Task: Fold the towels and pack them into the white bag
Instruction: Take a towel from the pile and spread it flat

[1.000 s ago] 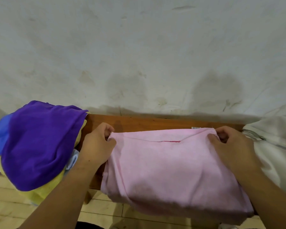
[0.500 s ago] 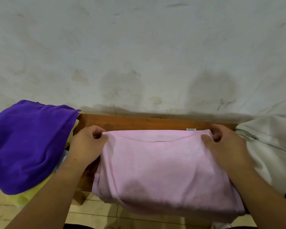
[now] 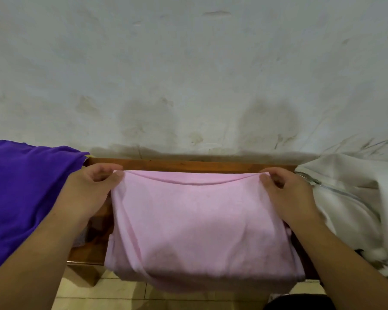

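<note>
A pink towel (image 3: 199, 224) lies folded across a narrow wooden bench (image 3: 188, 163), its near edge hanging over the front. My left hand (image 3: 90, 193) pinches the towel's far left corner. At the far right corner my right hand (image 3: 287, 193) pinches the cloth the same way. The far edge sags a little between both hands. To the right sits the white bag (image 3: 349, 198), its zipper showing. On the left a purple towel (image 3: 25, 193) tops a heap of cloths.
A stained white wall (image 3: 188, 74) rises directly behind the bench. Pale floor tiles (image 3: 121, 294) show below the bench's front edge. A bench leg (image 3: 85, 276) stands under the left part.
The view has shifted left, so the purple towel sits further toward the frame edge. Both hands keep their pinch on the pink towel's far corners, and its far edge now sags slightly.
</note>
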